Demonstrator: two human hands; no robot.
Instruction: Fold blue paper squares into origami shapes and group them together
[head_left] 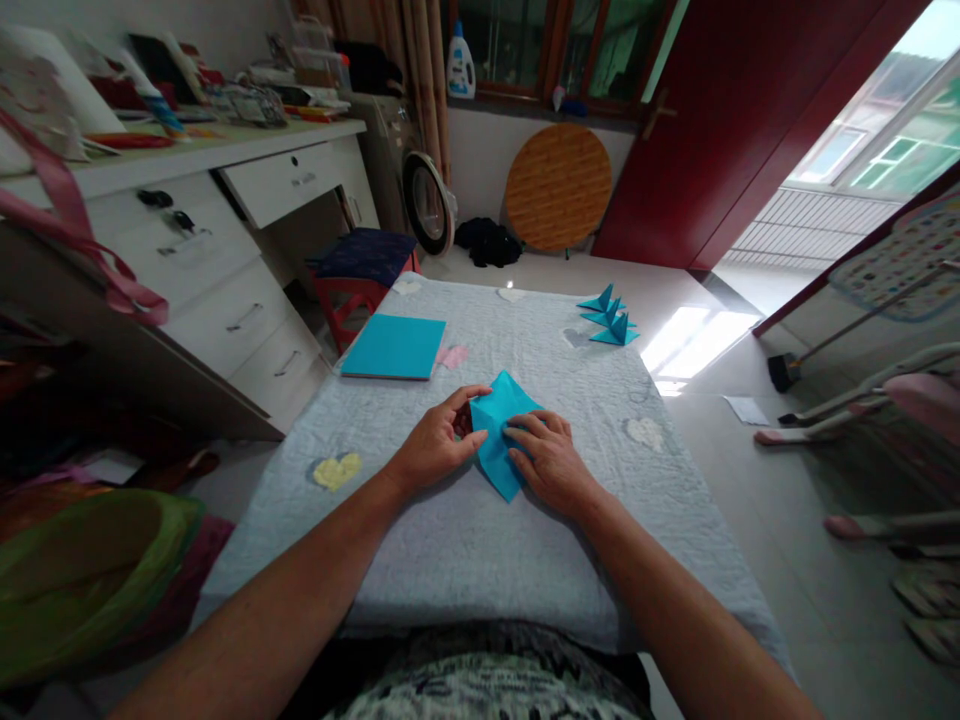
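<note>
A partly folded sheet of blue origami paper (498, 405) is between my hands over the near middle of the cloth-covered table, one corner pointing toward me. My left hand (441, 435) grips its left edge, thumb in front and fingers curled at the side. On the right side, my right hand (551, 455) has its fingers bent over the paper, holding that edge; part of the sheet is hidden under them. A stack of square blue paper (394, 346) lies at the table's far left. Several folded blue paper pieces (613, 328) with pointed tips stand in a row at the far right.
The table (480, 575) has a pale cloth with heart patches. Beyond it are a red stool (349, 300), a washing machine (390, 150) with its door open, and a round wooden board (559, 188). A white desk (202, 240) stands left, a green-lined bin (90, 580) near left.
</note>
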